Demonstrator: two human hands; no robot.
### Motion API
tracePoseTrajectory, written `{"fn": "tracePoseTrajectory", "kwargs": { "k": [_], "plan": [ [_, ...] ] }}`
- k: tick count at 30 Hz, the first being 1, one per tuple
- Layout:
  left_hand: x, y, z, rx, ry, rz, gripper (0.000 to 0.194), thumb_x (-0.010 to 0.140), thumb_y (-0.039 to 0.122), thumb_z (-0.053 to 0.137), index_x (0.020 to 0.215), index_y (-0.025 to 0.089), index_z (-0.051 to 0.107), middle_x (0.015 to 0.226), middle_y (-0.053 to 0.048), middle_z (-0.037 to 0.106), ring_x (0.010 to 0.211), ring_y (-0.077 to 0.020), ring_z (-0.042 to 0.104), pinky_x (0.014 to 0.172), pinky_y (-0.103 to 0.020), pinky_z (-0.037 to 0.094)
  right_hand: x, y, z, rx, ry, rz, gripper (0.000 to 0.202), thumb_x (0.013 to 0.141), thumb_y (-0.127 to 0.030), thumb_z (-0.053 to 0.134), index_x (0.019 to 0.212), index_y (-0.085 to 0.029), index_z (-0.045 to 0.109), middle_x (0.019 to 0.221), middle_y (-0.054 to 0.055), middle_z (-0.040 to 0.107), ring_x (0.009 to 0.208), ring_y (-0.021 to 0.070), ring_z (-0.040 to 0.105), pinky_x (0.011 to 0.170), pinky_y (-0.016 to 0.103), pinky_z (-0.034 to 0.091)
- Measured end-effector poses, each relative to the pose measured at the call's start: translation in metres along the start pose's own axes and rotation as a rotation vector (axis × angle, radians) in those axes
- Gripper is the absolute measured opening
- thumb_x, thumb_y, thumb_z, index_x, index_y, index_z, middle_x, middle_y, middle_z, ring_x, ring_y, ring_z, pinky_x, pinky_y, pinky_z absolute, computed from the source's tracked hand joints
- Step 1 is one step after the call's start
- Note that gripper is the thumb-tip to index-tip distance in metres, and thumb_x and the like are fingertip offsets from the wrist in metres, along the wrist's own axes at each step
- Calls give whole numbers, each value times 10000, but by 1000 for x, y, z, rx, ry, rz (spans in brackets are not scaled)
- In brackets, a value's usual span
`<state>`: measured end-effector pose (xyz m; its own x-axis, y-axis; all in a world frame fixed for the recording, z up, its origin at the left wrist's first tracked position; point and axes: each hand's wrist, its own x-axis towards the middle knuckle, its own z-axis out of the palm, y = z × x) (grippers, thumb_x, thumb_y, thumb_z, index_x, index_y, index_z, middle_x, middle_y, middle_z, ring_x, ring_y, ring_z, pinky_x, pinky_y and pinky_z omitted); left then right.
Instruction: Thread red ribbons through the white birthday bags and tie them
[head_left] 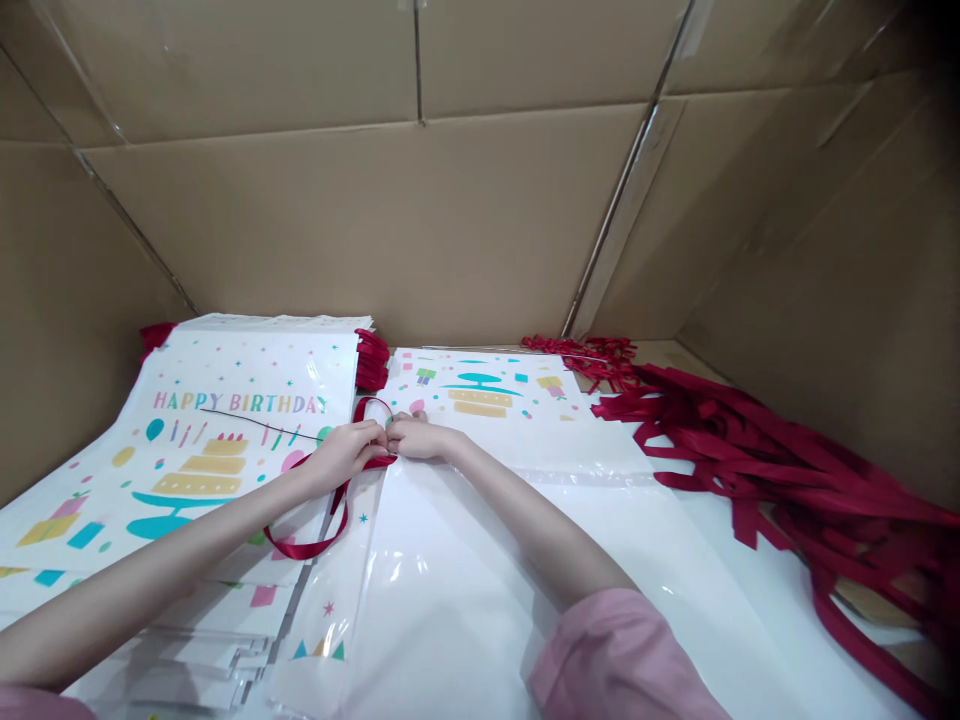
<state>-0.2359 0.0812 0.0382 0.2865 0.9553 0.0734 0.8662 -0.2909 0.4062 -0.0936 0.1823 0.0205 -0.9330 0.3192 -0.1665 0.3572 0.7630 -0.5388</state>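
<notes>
My left hand [349,452] and my right hand [414,437] meet at the upper left edge of a white sheet in clear plastic [450,560]. Both hands have their fingers pinched together on a red ribbon [307,550], which loops down to the left. A thin dark rod [255,420] extends leftward from my left hand. Printed cake artwork [480,395] shows beyond my right hand. Just what lies between my fingertips is too small to make out.
A stack of "Happy Birthday" printed sheets [247,350] with red ribbons lies left. Loose dark red ribbons [720,440] spread on the right, with small red bows [600,355] behind. Cardboard walls [375,220] enclose the back and sides.
</notes>
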Motion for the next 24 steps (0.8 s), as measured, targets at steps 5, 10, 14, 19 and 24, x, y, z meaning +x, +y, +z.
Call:
{"fn": "tracePoseTrajectory", "kwargs": {
  "k": [5,10,14,19,24],
  "plan": [
    [-9,-16,-18,24,-45,25,258,907,363,426,924,184,611,894,-35,622,832,-158,540,747,-239,382,-1,2,-2,4,-15,-32,192,815,-173,400,778,-172,588,905,63,592,1099,253,382,964,479,217],
    [-23,-39,-41,173,-46,110,276,897,365,454,815,177,639,851,-42,617,832,-169,487,785,-279,350,1,3,-2,32,-10,-16,192,813,-167,403,751,-168,585,930,58,593,1127,252,372,996,491,168],
    [-21,-37,-36,177,-2,90,258,898,298,431,782,163,618,815,-43,606,801,-166,487,762,-283,356,1,0,-1,46,-12,-15,202,828,-177,397,761,-174,587,941,50,600,1125,252,387,1003,468,174],
    [-8,-19,-18,97,39,34,236,884,255,428,777,162,616,796,-40,583,781,-155,513,719,-251,375,-1,-3,-1,12,13,-17,218,829,-169,371,757,-164,577,927,63,586,1066,254,417,952,454,247],
    [-9,-12,-13,53,26,50,238,904,317,447,848,182,635,816,-35,589,798,-149,531,724,-234,382,0,-2,0,2,17,-31,195,829,-191,388,732,-160,554,892,68,580,1061,256,415,953,473,242]
  ]
}}
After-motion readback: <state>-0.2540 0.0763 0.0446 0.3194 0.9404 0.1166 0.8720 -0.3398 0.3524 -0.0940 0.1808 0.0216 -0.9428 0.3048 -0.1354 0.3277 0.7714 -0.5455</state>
